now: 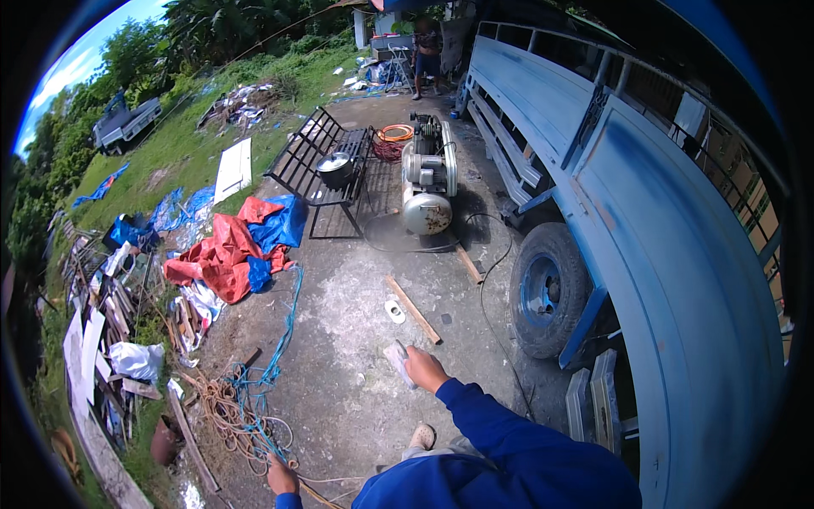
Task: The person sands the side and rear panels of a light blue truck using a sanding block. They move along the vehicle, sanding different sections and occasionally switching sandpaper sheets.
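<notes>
My right hand [424, 371] is closed around a pale, flat, whitish block [397, 363], held out in front of me over the concrete. Whether it is a sanding block or something else is too small to make out. At the lower left, my left hand [281, 477] hangs with its fingers curled, beside a tangle of tan rope [227, 414] and blue rope [270, 373]. Whatever the left fingers hold, if anything, is hidden. A wooden stick [414, 310] and a white oval piece [395, 311] lie on the ground just beyond my right hand.
To the right stands a blue vehicle body [670, 220] with a wheel [547, 288]. Ahead are an air compressor [428, 182] and a metal bench [326, 157] with a pot [335, 170]. Tarps [229, 254] and scrap wood [93, 339] lie left. Another person [426, 55] stands far off.
</notes>
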Action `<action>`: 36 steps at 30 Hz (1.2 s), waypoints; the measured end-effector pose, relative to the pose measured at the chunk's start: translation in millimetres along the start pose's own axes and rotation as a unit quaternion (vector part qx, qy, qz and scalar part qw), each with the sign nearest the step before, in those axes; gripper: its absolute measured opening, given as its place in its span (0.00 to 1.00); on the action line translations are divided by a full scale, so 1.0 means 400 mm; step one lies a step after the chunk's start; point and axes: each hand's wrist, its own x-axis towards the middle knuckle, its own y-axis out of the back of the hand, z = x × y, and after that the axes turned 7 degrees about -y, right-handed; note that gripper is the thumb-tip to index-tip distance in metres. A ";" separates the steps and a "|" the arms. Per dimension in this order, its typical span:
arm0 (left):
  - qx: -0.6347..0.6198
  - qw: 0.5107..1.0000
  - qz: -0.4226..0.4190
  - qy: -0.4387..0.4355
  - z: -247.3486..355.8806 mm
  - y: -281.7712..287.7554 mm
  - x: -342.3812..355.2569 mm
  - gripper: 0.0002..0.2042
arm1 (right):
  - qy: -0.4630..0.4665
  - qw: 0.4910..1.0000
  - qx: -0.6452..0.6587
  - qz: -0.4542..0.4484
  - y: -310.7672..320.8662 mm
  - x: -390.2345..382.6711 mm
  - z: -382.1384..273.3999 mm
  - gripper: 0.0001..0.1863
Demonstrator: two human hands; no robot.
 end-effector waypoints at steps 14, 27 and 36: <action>-0.539 0.801 -0.225 -0.134 0.471 0.101 0.143 0.39 | -0.180 0.580 0.772 -0.185 0.052 -0.030 -0.123 0.18; -0.692 0.605 -0.360 -0.158 0.662 0.322 0.523 0.06 | -0.188 0.604 0.761 -0.143 0.017 0.044 -0.413 0.29; -0.489 0.675 -0.406 -0.375 0.724 0.483 0.653 0.11 | 0.041 0.888 0.328 0.319 0.216 0.083 -0.510 0.20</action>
